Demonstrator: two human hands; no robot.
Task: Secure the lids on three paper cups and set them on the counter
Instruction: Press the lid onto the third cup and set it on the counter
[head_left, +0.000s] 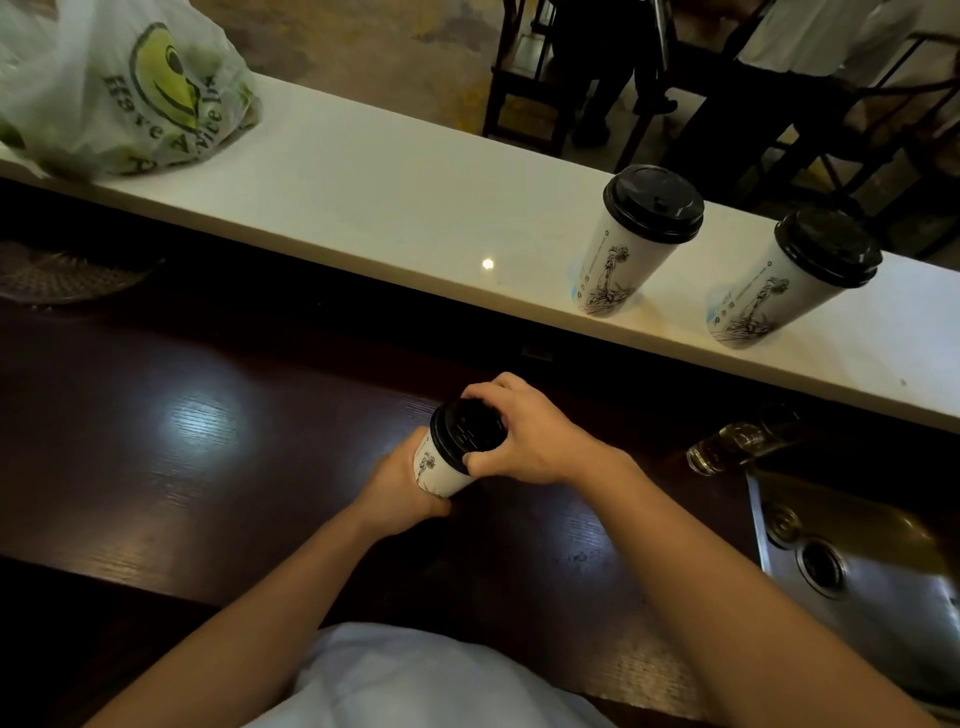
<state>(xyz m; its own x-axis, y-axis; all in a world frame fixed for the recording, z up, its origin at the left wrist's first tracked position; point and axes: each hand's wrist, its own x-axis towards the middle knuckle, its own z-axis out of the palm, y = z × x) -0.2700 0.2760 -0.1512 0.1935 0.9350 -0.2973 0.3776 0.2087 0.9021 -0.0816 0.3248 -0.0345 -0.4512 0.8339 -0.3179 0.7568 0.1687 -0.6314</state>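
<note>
A white paper cup (436, 470) with a black drawing stands on the dark wooden worktop (208, 431). My left hand (395, 493) wraps around its lower body. My right hand (524, 436) grips the black lid (467, 431) on top, fingers over its rim. Two more white cups with black lids stand upright on the raised white counter (389, 192): one cup (631, 244) to the left, the other cup (784, 280) further right.
A plastic bag (119, 88) with green contents lies at the counter's far left. A clear glass (727, 447) lies by a steel sink (852, 561) at the right. Dark chairs and people's legs are beyond the counter.
</note>
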